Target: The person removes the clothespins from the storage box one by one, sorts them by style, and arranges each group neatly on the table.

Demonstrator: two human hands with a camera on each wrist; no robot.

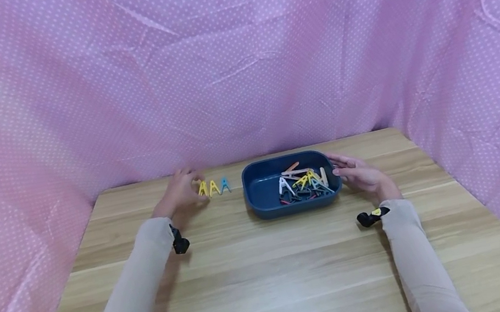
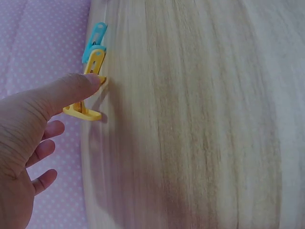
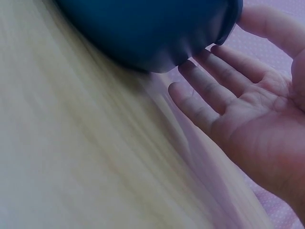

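Near the table's far edge, my left hand (image 1: 182, 191) pinches the leftmost yellow clothespin (image 2: 82, 112) between thumb and fingers. The thumb hides part of it. Beside it stand another yellow clothespin (image 1: 214, 187) and a blue one (image 1: 224, 185), in a short row. To the right sits a dark blue rectangular tub (image 1: 265, 213). My right hand (image 1: 358, 173) touches its right end, thumb at the rim and the other fingers spread nearly straight along the outer wall. Inside the tub, a white clothespin (image 1: 284, 186) lies with yellow and blue ones and several thin sticks.
The wooden table (image 1: 272, 280) spreads out in front of the tub. A pink dotted cloth (image 1: 235, 69) hangs right behind the far edge and along both sides. Dark wrist cameras are strapped at both sleeves.
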